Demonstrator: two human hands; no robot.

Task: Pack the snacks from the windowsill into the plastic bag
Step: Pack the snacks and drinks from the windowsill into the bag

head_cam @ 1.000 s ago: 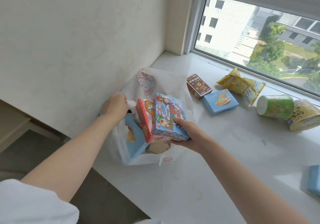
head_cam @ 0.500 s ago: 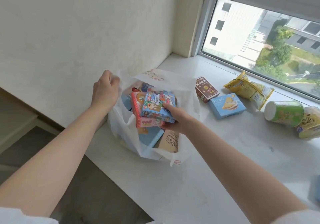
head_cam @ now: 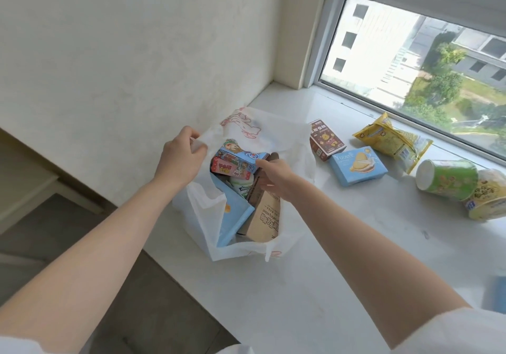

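1. The plastic bag (head_cam: 290, 145) is seen standing on the windowsill (head_cam: 315, 271), close to the wall, with its near rim pinched and lifted by the left hand (head_cam: 182, 157) so that the mouth is kept open.
2. A second ago the two cartoon boxes (head_cam: 234, 162), one blue and one red, were held above the bag; they have now been lowered inside, on top of the packs already there.
3. The right hand (head_cam: 275, 177) is found within the mouth of the bag, its fingertips at the edge of the boxes. Whether the boxes are gripped or already let go cannot be told.
4. Other packed things are visible beneath: a light blue box (head_cam: 235, 216), a tan carton (head_cam: 267, 216) and a white-green pack (head_cam: 242, 185).
5. Five snacks are left on the surface, to the right of the bag: a brown carton (head_cam: 325, 138) nearest it, a blue biscuit box (head_cam: 357, 166), a yellow packet (head_cam: 393, 138), and a green cup (head_cam: 446, 179) touching a yellow cup (head_cam: 488, 199), both on their sides.
6. The task is judged roughly half done; the brown carton would be the closest next pick once the right hand is withdrawn.
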